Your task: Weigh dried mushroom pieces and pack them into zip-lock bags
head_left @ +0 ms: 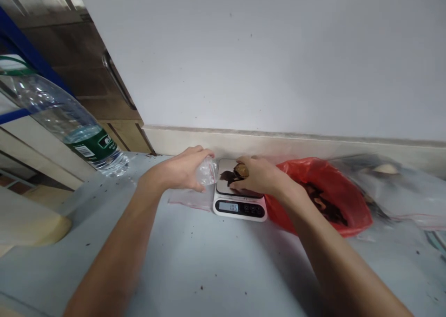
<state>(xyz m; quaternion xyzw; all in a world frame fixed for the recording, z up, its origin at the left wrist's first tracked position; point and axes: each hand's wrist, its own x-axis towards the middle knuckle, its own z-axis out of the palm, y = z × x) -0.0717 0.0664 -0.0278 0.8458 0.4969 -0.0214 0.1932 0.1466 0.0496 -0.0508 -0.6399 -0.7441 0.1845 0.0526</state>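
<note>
A small white kitchen scale (240, 208) with a shiny steel plate stands by the wall, and its display reads 10.5. Dark brown dried pieces (228, 175) lie on the plate. My right hand (258, 175) rests over the plate, fingers pinched on a brown piece (241, 170). My left hand (184, 170) holds a small clear plastic bag (206, 172) just left of the scale, its lower part lying flat on the table.
A red plastic bag (334, 187) with more dark dried pieces lies open right of the scale. Clear zip bags (400, 191) are spread at the far right. A plastic water bottle (66, 117) stands at the left. Crumbs dot the light blue-grey table (195, 261).
</note>
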